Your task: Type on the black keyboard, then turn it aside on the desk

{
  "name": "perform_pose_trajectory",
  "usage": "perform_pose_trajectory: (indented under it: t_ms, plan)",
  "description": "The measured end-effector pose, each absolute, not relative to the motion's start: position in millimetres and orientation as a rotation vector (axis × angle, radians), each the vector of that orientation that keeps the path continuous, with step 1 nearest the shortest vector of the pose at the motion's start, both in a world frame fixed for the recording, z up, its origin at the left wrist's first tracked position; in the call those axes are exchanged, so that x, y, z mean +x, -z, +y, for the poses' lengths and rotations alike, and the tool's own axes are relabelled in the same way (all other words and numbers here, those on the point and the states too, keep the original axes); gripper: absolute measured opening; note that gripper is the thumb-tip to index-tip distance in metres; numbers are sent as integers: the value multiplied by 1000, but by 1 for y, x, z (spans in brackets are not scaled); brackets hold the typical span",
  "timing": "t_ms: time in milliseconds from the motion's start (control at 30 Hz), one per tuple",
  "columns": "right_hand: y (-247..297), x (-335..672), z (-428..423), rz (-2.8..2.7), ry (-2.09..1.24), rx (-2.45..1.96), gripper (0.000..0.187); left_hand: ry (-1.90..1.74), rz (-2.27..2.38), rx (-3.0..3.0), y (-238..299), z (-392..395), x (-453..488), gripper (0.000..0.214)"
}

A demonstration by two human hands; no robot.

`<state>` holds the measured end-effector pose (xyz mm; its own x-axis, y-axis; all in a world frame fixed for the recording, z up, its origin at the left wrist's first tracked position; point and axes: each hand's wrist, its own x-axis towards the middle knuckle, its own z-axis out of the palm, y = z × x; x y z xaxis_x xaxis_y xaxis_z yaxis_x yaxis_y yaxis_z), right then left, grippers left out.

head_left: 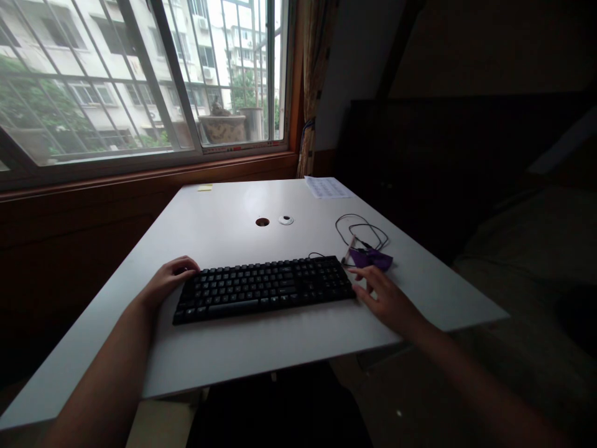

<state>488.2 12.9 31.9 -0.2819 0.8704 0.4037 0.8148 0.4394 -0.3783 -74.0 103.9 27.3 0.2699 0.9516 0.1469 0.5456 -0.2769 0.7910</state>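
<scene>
A black keyboard (265,288) lies slightly askew on the white table (224,218), keys up. My left hand (170,278) is at its far left corner, the bent fingers closed around that end; part of the grip is hidden. Beside the right end is my right hand (380,297), with thumb and fingers apart and loosely bent. Its thumb and fingertips are close to the keyboard's right edge, and whether they touch it is unclear. Just beyond this hand sits a purple cloth-like piece (372,258) with a coiled black cable (361,225).
Farther back on the table are a round hole (262,222) and a white ring-shaped cover (286,220). Printed paper (329,187) lies at the far right corner, a yellow note (205,187) at the far left. A barred window (196,81) stands behind.
</scene>
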Motion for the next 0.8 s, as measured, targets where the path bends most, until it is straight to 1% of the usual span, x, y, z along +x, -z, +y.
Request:
perform_pose_trajectory:
  t_ms: [167, 300, 433, 600, 800]
  plan:
    - [-10, 475, 20, -1958, -308, -1451, 49, -833, 1340, 1963, -27, 106, -76, 31]
    - [3, 472, 26, -1879, -360, -1463, 50, -822, 1339, 1959, -25, 107, -78, 30]
    - [5, 473, 28, -1845, -425, -1432, 53, -827, 1337, 1943, -24, 107, -78, 29]
    - [4, 471, 28, -1822, -408, -1439, 52, -835, 1334, 1934, -25, 105, -76, 29]
    - [7, 472, 33, -1803, -420, -1448, 56, -847, 1347, 1932, -24, 106, -76, 30]
